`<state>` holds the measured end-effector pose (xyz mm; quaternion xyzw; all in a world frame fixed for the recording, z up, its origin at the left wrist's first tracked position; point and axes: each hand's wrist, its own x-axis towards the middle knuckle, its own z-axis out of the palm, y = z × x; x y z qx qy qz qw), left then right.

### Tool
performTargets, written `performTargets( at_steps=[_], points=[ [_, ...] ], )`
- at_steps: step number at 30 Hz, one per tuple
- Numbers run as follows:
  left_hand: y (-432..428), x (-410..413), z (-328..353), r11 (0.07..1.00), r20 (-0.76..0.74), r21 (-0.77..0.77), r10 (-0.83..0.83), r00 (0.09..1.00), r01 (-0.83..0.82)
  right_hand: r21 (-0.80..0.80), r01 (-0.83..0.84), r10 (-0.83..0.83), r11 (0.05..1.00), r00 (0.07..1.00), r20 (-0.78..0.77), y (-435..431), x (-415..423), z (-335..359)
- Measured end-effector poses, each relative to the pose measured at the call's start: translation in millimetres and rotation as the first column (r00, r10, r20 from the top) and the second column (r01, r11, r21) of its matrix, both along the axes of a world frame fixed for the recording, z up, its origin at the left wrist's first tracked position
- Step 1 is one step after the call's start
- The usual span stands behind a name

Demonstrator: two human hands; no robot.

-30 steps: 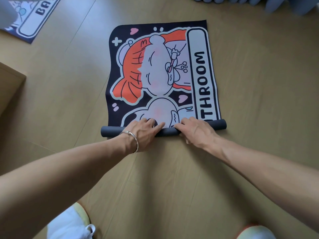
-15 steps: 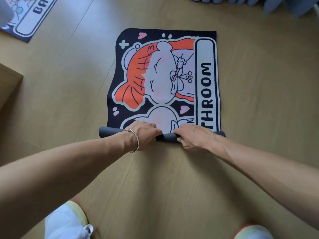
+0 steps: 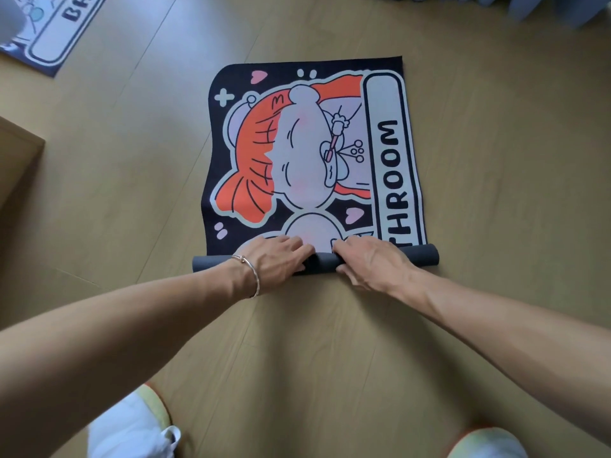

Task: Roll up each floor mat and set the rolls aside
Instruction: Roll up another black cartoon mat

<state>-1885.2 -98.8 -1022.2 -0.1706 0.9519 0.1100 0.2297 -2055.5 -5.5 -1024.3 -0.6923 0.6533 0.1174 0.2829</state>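
Observation:
A dark floor mat (image 3: 307, 153) with an orange-haired cartoon figure and the letters "THROOM" lies flat on the wooden floor. Its near end is wound into a thin dark grey roll (image 3: 322, 259) that runs left to right. My left hand (image 3: 276, 259), with a silver bracelet at the wrist, presses on the roll left of its middle. My right hand (image 3: 370, 262) presses on it just right of the middle. Both hands curl their fingers over the roll, which hides its middle part.
A second printed mat (image 3: 49, 28) lies flat at the far left corner. Several dark blue-grey rolls (image 3: 542, 4) lie along the far right edge. A wooden furniture corner (image 3: 16, 150) juts in at the left. My two shoes (image 3: 132, 428) stand near the bottom.
The roll has grown slightly thicker and taken in a little more of the mat. My fingers have shifted from curled tight to stretched forward over the roll.

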Motion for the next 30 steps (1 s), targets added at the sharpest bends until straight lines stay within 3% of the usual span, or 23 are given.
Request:
performTargets(
  at_steps=[3, 8, 14, 18, 21, 25, 30],
  points=[
    [5, -1, 1, 0.996, 0.033, -0.07, -0.048, 0.998, 0.05, -0.06, -0.014, 0.013, 0.998, 1.0, -0.017, 5, 2, -2],
    [6, -10, -1, 0.998, 0.036, -0.059, 0.022, 0.999, -0.02, -0.123, -0.127, 0.11, 0.984, 0.984, -0.137, 7, 0, -3],
    [-7, -12, 1, 0.999, 0.056, 0.014, 0.046, 0.997, -0.047, -0.02, -0.079, 0.078, 0.997, 0.996, -0.03, -4, -6, 5],
    [-7, -12, 1, 0.978, 0.106, 0.141, 0.142, 0.984, -0.156, 0.075, -0.082, 0.08, 0.994, 0.996, 0.03, -3, -6, 4],
    [-8, -11, -2, 0.974, 0.096, 0.156, 0.149, 0.984, -0.163, 0.03, -0.083, 0.082, 0.996, 0.996, 0.041, 2, -5, 5],
    [-4, -5, -4, 0.993, 0.004, 0.089, 0.072, 0.997, -0.072, -0.086, -0.145, 0.141, 0.986, 0.989, -0.048, 5, -5, 7],
    [8, 0, -8, 0.998, 0.018, -0.06, -0.021, 1.0, 0.022, -0.046, -0.136, 0.135, 0.99, 0.99, -0.038, 2, -2, 3]
  ],
)
